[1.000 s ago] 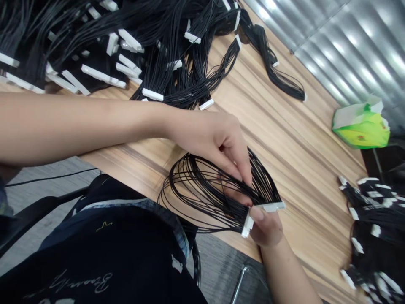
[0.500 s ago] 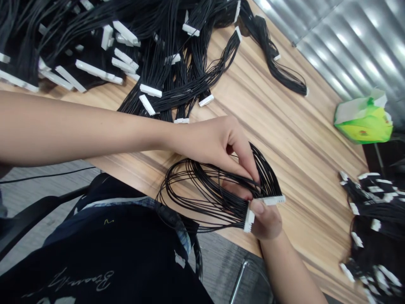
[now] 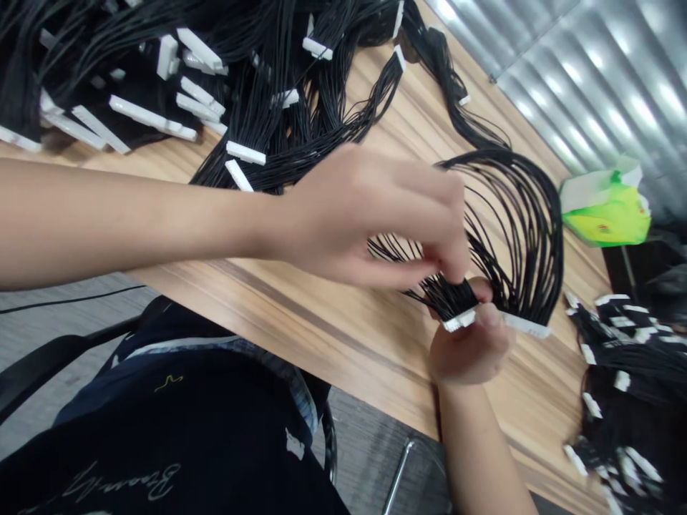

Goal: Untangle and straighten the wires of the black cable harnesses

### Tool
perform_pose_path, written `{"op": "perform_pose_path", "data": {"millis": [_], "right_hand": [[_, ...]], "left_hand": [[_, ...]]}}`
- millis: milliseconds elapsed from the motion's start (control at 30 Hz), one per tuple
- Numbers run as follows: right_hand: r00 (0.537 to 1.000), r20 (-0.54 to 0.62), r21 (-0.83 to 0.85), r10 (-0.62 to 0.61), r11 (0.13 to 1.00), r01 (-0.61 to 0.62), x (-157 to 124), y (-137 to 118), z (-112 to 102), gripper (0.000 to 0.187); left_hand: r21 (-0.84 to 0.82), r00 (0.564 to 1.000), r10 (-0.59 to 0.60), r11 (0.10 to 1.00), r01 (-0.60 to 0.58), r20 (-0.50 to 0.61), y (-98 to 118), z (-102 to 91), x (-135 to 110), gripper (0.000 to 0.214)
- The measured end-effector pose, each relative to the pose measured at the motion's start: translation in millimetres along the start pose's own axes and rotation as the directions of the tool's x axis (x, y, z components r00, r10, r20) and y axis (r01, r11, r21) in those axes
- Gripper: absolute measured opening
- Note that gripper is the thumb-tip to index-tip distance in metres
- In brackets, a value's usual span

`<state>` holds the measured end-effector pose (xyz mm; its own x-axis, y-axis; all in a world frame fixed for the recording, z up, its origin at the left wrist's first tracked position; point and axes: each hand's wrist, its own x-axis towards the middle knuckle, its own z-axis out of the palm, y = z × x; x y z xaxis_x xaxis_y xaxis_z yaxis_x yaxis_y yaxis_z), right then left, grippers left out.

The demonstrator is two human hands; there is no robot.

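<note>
Wire harness (image 3: 529,214): black strands arched in a loop, held just above the table near its front edge, between both hands.
White connectors (image 3: 459,320): two end housings side by side at the foot of the loop.
Right hand (image 3: 468,347): under the connectors, thumb closed over them, gripping the harness.
Left hand (image 3: 370,214): blurred; fingertips pinched shut on the strands just above one connector.
Table (image 3: 348,336): wood-grain top.
Harness piles (image 3: 257,86): heaped at the far left; another heap at the right edge.
Green packet (image 3: 606,211): beside the corrugated wall (image 3: 590,71).
</note>
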<state>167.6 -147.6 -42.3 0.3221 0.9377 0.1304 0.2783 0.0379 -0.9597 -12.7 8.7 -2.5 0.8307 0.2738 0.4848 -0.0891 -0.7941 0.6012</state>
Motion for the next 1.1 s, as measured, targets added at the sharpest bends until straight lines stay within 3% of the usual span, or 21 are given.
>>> {"op": "perform_pose_path", "data": {"millis": [100,267,500,867,1000,1100], "right_hand": [[0.983,-0.118,-0.014,-0.139,0.99,0.138,-0.6,-1.8,3.4,0.032],[0.983,-0.105,-0.16,-0.149,0.978,0.131,-5.7,-0.8,2.5,0.036],[0.963,-0.157,-0.125,-0.221,0.971,0.202,-5.7,-1.1,10.0,0.024],[0.941,-0.099,-0.238,-0.324,0.926,0.294,-6.7,6.4,3.6,0.019],[0.903,-0.097,-0.242,-0.418,0.89,0.386,-5.2,14.4,4.2,0.02],[0.904,-0.127,-0.199,-0.409,0.903,0.38,-5.2,16.6,8.3,0.022]], "left_hand": [[0.155,0.996,0.028,0.987,-0.041,0.085,7.3,8.9,-8.6,0.03],[0.229,0.994,0.013,0.973,-0.037,0.105,10.0,18.1,-14.0,0.037],[0.248,0.988,0.085,0.962,-0.116,0.132,3.3,14.9,-11.6,0.038],[0.369,0.988,0.121,0.918,-0.147,0.091,6.8,16.8,-7.6,0.036],[0.407,0.987,0.071,0.905,-0.125,0.145,6.5,17.7,-4.8,0.029],[0.412,0.977,0.011,0.906,-0.1,0.212,8.6,15.9,-2.6,0.024]]}}
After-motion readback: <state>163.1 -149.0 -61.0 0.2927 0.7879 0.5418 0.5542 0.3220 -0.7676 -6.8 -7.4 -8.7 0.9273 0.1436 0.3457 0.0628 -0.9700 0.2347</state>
